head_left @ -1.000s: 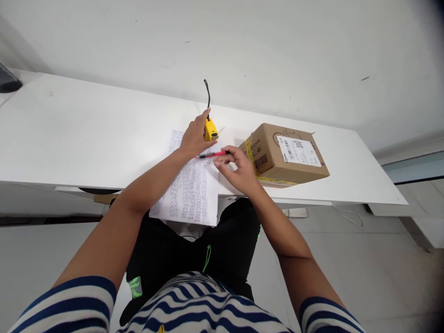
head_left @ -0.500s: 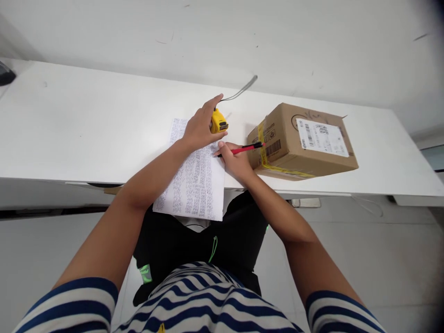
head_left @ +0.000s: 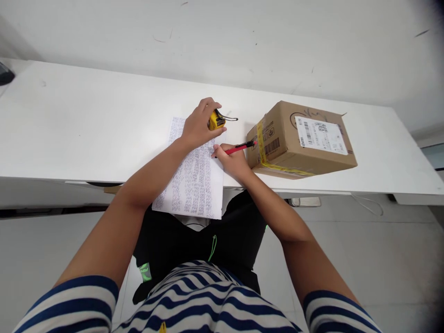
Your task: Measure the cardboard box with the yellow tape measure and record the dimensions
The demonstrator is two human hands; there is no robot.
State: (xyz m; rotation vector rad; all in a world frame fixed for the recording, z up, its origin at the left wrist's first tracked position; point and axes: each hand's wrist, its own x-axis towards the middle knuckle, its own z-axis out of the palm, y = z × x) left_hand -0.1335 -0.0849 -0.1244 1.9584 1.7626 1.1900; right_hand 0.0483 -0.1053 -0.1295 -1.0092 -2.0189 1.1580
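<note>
My left hand (head_left: 201,122) grips a yellow and black tape measure (head_left: 216,121) above the top of a written sheet of paper (head_left: 194,185). A dark wrist strap (head_left: 229,119) hangs out from the tape measure to the right. My right hand (head_left: 234,161) holds a red pen (head_left: 237,148) with a black end. The pen slants, its writing end low at the paper's right side and hidden by my fingers. Rows of dense blue handwriting cover the sheet, whose lower part juts over the table's front edge.
A taped cardboard box (head_left: 312,162) with a white shipping label (head_left: 321,135) stands on the white table (head_left: 86,125), right of my right hand. A wall (head_left: 222,46) runs behind the table. A dark object (head_left: 5,74) sits at the far left.
The tape measure has turned a little in my left hand, and its strap has dropped from pointing up and right to lying lower. My right hand and the pen have shifted slightly left.
</note>
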